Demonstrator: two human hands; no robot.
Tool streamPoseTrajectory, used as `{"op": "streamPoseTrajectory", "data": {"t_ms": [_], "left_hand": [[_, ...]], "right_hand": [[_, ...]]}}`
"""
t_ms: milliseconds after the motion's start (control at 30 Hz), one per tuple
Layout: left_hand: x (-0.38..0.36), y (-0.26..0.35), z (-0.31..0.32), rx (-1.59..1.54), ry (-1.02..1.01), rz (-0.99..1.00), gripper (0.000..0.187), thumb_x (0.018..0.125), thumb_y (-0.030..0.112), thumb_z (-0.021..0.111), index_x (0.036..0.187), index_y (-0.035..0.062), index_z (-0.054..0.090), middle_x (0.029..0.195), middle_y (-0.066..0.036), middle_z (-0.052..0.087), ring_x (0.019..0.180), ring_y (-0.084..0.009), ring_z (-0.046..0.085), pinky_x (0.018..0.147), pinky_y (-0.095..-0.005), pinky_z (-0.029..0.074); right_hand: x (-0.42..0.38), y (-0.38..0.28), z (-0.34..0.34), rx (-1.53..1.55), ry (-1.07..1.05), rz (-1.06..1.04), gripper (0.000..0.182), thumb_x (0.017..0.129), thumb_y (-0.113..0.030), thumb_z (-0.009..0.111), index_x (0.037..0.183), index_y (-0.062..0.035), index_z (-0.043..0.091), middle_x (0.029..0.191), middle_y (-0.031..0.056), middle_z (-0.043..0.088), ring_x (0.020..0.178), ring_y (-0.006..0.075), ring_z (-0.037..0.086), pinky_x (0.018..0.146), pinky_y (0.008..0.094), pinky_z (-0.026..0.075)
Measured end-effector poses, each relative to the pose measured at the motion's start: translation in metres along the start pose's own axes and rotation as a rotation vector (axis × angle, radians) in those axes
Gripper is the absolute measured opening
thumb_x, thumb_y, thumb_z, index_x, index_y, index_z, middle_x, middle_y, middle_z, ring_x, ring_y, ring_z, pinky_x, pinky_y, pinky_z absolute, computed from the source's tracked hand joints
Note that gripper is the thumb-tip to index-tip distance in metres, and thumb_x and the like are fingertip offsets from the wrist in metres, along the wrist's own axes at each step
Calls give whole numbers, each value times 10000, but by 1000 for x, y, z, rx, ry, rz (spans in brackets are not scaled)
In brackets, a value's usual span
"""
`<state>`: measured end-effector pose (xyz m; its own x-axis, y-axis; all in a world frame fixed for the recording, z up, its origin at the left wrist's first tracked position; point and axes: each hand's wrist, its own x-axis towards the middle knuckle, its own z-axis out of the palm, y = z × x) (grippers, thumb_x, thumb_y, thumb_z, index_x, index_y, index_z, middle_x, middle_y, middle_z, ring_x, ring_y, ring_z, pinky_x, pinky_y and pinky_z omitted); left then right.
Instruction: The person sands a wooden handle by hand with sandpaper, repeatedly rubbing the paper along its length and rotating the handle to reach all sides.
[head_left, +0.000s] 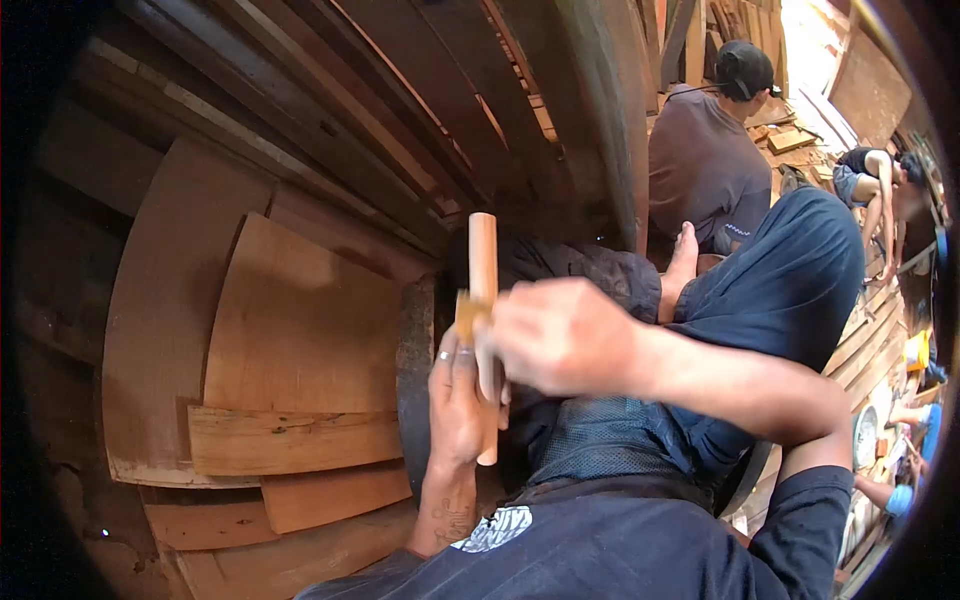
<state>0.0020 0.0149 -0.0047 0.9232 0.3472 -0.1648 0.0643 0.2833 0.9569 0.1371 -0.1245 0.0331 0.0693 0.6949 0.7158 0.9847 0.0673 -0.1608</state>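
Note:
A pale round wooden rod (483,255) stands nearly upright in the picture, in front of my lap. My left hand (458,400), with a ring on one finger, is wrapped round its lower part. Blurred by motion, my right hand (555,335) is closed at the rod's middle, from the right. Between the two hands a small yellowish piece (468,315) lies against the rod; its exact shape is smeared. What my right fingers grip is hidden.
Overlapping wooden boards (300,320) lie at the left, with long planks (350,100) above them. A person in a cap (710,160) sits close by at the upper right. Another person (870,190) bends forward farther right, and a person's arm shows at the lower right edge.

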Motion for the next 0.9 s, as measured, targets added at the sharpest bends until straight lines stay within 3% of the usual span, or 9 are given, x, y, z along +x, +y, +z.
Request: {"op": "streamPoseTrajectory", "data": {"t_ms": [133,267,300,400,467,533,667,800,900], "left_hand": [[-3,-3,-1,25,-48,51,480,1166,295,356,1565,45,448,788,-30,599,602,-87,554,465,-211,461],[-4,7,9,71,-143,-12,484,1163,298,367,1581,67,445,793,-22,600,601,-85,565,461,-219,472],[-5,7,7,61,-129,-2,483,1163,299,369,1578,66,450,794,-22,601,600,-84,565,458,-220,471],[-2,1,-1,48,-22,-32,475,1161,300,377,1564,67,470,802,-25,610,603,-78,570,446,-217,471],[1,-9,-1,35,-26,86,475,1160,302,378,1562,69,474,806,-25,612,606,-76,571,445,-214,472],[-4,-3,1,66,-52,41,478,1160,307,379,1563,69,476,811,-26,614,610,-74,570,446,-212,473],[-6,6,10,126,-112,10,491,1160,322,381,1555,47,480,781,-23,607,573,-78,552,442,-215,465],[2,-4,-2,74,-40,62,499,1159,307,385,1576,41,453,770,-22,616,579,-74,567,452,-213,459],[-3,0,-2,177,-75,162,490,1158,289,395,1575,41,462,788,-21,628,583,-75,568,468,-222,462]], "right_hand": [[0,-3,1,-40,65,-76,271,773,-115,763,996,12,679,781,57,580,676,204,646,584,343,562],[14,41,-15,-167,174,113,181,804,-46,756,949,18,669,805,115,597,655,283,644,579,391,564],[12,34,-18,-156,91,145,189,800,-45,749,959,19,670,821,122,603,661,291,649,592,398,573],[-1,-3,-3,-40,-17,10,228,776,-93,751,951,26,665,825,90,608,706,245,671,605,365,584],[-4,-14,6,19,38,-76,282,745,-125,763,965,24,670,808,73,599,694,229,666,598,343,582],[1,-3,-5,-92,38,-20,172,807,-173,720,869,-60,606,796,60,586,738,211,691,607,343,587],[11,39,-24,-245,118,111,139,808,-115,720,870,-68,605,822,72,592,728,250,685,584,357,578],[-2,-3,0,-3,-18,-23,188,783,-193,724,860,-78,597,821,63,593,752,233,691,619,357,597],[-2,-9,1,5,6,-148,253,758,-159,759,956,-30,669,811,39,580,719,189,675,608,333,585]]}}
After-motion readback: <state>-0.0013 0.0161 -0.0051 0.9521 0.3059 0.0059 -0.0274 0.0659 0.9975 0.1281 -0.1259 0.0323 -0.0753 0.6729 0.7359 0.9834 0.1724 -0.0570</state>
